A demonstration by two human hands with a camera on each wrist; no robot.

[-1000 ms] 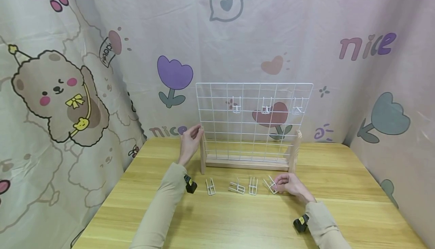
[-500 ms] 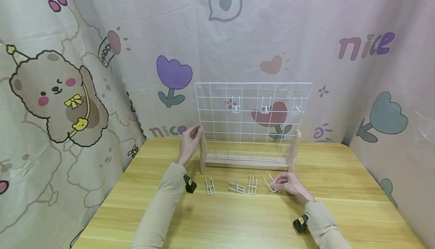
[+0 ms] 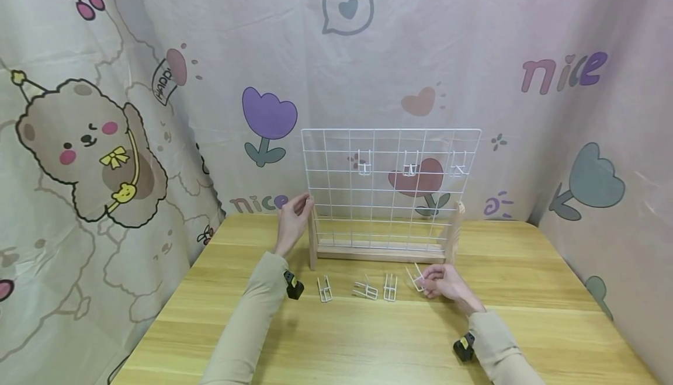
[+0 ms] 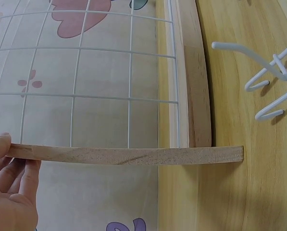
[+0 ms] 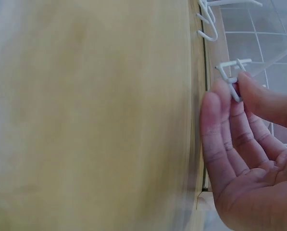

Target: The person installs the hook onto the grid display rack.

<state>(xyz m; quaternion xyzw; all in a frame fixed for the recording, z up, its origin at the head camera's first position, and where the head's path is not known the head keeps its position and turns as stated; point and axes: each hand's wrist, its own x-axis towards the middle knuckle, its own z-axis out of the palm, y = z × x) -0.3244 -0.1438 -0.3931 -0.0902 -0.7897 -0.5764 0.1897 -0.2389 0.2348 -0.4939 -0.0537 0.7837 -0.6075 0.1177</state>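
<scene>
In the head view, with twelve o'clock pointing away from the person, the white wire hook (image 5: 228, 81) is near the desk's middle, its prongs toward eleven o'clock; the right hand (image 3: 446, 283) is at its three o'clock and holds it in a narrow pinch between thumb and fingertips; whether any of the hook touches the desk (image 3: 368, 338) I cannot tell. At its nine o'clock three more hooks lie in a row on the desk, the nearest loose hook (image 3: 390, 288), the middle loose hook (image 3: 370, 292), turned askew, and the farthest loose hook (image 3: 325, 289); at eleven o'clock stands the white wire grid (image 3: 373, 190) in its wooden stand, with a left hung hook (image 3: 364, 169), a centre hung hook (image 3: 409, 170) and a right hung hook (image 3: 458, 170) on its second wire from the top; the stand's right upright (image 3: 453, 236) is at one o'clock. At ten o'clock the left hand (image 3: 293, 218) grips the top of the left upright (image 4: 133, 155), thumb on one face, fingers on the other; behind everything hangs a printed curtain (image 3: 210, 23). The step in hand looks like picking up one hook while the stand is steadied; the next move seems to call for a firm pinch and bent ends turned squarely toward a grid wire.
</scene>
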